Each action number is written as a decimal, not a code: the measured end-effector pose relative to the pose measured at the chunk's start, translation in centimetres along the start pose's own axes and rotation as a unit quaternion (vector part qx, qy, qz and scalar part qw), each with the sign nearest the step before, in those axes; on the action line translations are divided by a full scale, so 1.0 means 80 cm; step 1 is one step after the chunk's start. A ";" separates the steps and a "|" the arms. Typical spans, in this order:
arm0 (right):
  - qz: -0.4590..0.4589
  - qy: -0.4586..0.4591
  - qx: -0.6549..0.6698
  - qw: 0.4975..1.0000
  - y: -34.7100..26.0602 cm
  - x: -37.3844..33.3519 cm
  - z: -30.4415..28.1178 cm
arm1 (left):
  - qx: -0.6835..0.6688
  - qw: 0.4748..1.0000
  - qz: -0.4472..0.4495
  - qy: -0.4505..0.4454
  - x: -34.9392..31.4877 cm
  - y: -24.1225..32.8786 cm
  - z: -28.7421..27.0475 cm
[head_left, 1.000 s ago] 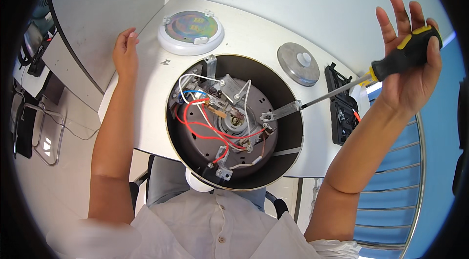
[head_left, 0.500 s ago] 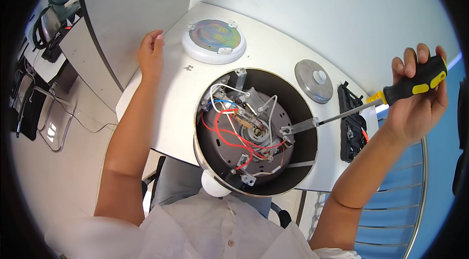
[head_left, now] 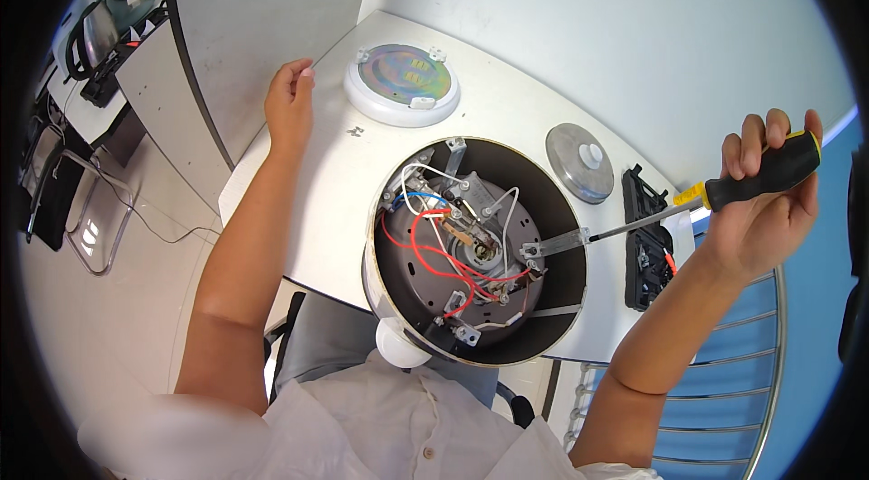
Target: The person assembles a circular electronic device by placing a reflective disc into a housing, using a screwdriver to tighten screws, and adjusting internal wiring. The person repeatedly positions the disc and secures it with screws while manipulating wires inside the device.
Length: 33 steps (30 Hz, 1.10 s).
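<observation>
My right hand (head_left: 765, 195) grips the black-and-yellow handle of a screwdriver (head_left: 765, 174). Its long shaft slants down to the left, and the tip meets the rim end of a metal bracket (head_left: 561, 242) inside an open, round appliance body (head_left: 369, 276) that looks like a rice cooker. Red, white and blue wires (head_left: 434, 249) run over the dark metal plate within it. Over the table's left part, my left hand (head_left: 291, 104) is closed with fingers curled together; what they hold, if anything, is hidden. Near it lie some tiny metal pieces (head_left: 356, 131), probably screws.
Behind the appliance sits a round white cover (head_left: 398, 113) with an iridescent disc. A metal lid with a white knob (head_left: 579, 172) lies right of it, beside a black tool case (head_left: 644, 290). A grey partition (head_left: 262, 18) borders the white table (head_left: 317, 235) on the left.
My right hand and the screwdriver handle have dropped slightly, the tip staying at the bracket. The whole view has shifted a little; my left hand remains closed.
</observation>
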State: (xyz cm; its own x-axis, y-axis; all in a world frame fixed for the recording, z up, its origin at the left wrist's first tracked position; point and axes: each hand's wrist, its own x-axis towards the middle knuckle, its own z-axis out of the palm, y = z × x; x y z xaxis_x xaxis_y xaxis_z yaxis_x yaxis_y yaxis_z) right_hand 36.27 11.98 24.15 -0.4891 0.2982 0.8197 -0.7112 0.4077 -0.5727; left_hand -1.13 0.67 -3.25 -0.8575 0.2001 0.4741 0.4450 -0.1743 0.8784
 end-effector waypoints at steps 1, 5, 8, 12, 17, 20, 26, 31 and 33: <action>-0.010 0.037 -0.011 0.999 -0.002 -0.001 0.001 | 0.000 1.000 0.003 -0.002 0.001 -0.002 0.000; -0.055 0.151 -0.122 0.979 0.001 0.000 0.008 | 0.010 1.000 0.007 -0.002 0.000 -0.004 0.002; -0.066 0.100 -0.173 0.978 0.005 0.002 0.013 | 0.016 1.000 0.020 0.012 0.001 -0.011 0.000; -0.093 -0.004 -0.146 0.985 0.003 0.000 0.003 | -0.005 1.000 0.018 0.009 0.007 -0.022 -0.002; -0.037 -0.117 0.034 0.992 0.002 0.009 -0.002 | -0.001 1.000 -0.004 0.005 0.002 -0.009 0.001; -0.039 -0.067 0.034 0.996 0.001 0.008 -0.005 | -0.010 1.000 0.003 -0.003 0.002 -0.009 0.000; -0.073 -0.116 0.119 0.983 0.025 0.008 -0.020 | -0.005 1.000 -0.009 -0.020 0.001 -0.007 0.000; -0.085 -0.115 0.057 0.988 0.027 0.003 -0.001 | -0.004 1.000 -0.005 -0.015 0.003 -0.009 0.000; -0.078 -0.121 0.056 0.988 0.026 0.004 0.002 | -0.006 1.000 0.012 -0.009 0.006 -0.015 -0.001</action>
State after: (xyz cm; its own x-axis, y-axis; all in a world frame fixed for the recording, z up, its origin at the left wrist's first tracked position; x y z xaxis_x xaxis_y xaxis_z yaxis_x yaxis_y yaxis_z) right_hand 34.55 12.84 23.21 -0.4662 0.0186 0.8845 -0.8324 0.3295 -0.4456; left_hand -2.12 0.88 -4.11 -0.8421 0.2123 0.4957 0.4618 -0.1909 0.8662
